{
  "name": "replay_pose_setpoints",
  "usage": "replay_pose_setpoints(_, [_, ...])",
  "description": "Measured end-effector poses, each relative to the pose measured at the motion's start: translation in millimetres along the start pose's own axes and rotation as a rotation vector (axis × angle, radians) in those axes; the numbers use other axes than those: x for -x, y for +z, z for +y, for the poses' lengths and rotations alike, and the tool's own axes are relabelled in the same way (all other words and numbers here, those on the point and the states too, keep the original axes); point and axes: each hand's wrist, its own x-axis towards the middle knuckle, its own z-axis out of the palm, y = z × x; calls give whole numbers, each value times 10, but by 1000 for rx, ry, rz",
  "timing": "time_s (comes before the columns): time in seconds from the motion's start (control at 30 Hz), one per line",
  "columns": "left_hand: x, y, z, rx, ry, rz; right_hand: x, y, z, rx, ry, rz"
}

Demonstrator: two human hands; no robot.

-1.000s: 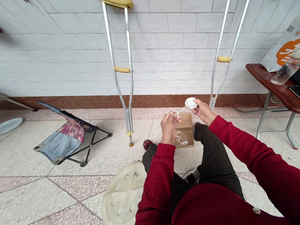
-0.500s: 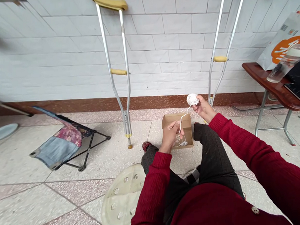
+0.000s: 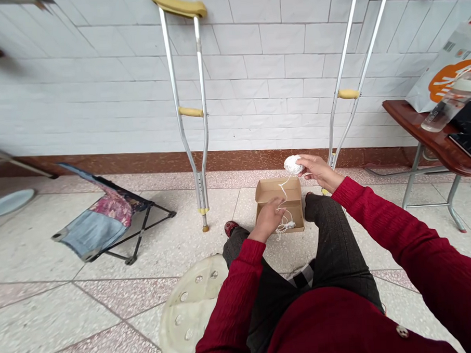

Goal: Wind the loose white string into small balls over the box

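Observation:
My right hand (image 3: 317,170) holds a small ball of white string (image 3: 293,165) up above a cardboard box (image 3: 279,191) on the floor between my feet. A strand runs down from the ball into the box, where a loose tangle of string (image 3: 286,223) lies. My left hand (image 3: 269,216) is low over the box's left side, fingers curled on the strand. Both arms are in red sleeves.
Two metal crutches (image 3: 196,116) (image 3: 350,78) lean on the white tiled wall. A folding stool (image 3: 104,216) lies to the left, a round pale lid (image 3: 190,308) by my left knee, and a brown table (image 3: 432,136) with a bottle and bag at right.
My left hand has dropped from near the ball down to the box, drawing the strand out. My right hand with the ball has shifted slightly left.

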Motion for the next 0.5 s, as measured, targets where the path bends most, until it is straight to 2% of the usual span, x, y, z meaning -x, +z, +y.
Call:
replay_pose_setpoints(0.07, [-74, 28, 181, 52, 29, 62, 52, 52, 8, 75, -59, -4])
replay_pose_setpoints(0.17, [-156, 117, 479, 312, -41, 26, 105, 122, 31, 99, -118, 3])
replay_pose_setpoints(0.23, [-168, 200, 601, 463, -101, -3, 112, 149, 37, 81, -129, 10])
replay_pose_setpoints(0.37, [-47, 322, 624, 561, -139, -52, 30, 96, 11, 3, -141, 72])
replay_pose_setpoints(0.5, [103, 286, 547, 588, -184, -214, -73, -26, -18, -23, -161, 160])
